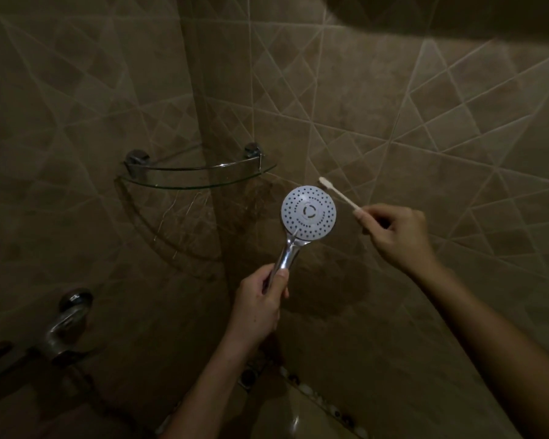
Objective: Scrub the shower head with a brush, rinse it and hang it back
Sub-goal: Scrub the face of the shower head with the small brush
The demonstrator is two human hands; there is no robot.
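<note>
A shower head [308,213] with a round white face full of dark nozzle holes and a chrome handle faces me in the middle of the head view. My left hand [262,296] is wrapped around the lower part of that handle and holds it upright. My right hand [396,231] pinches the end of a pale toothbrush [338,193]. The brush's bristle end points up and left, just above the right edge of the white face and apart from it.
A glass corner shelf [200,177] with chrome brackets hangs on the tiled walls behind and left of the shower head. A chrome tap [64,324] sticks out at the lower left. A floor drain [248,377] shows below my left forearm.
</note>
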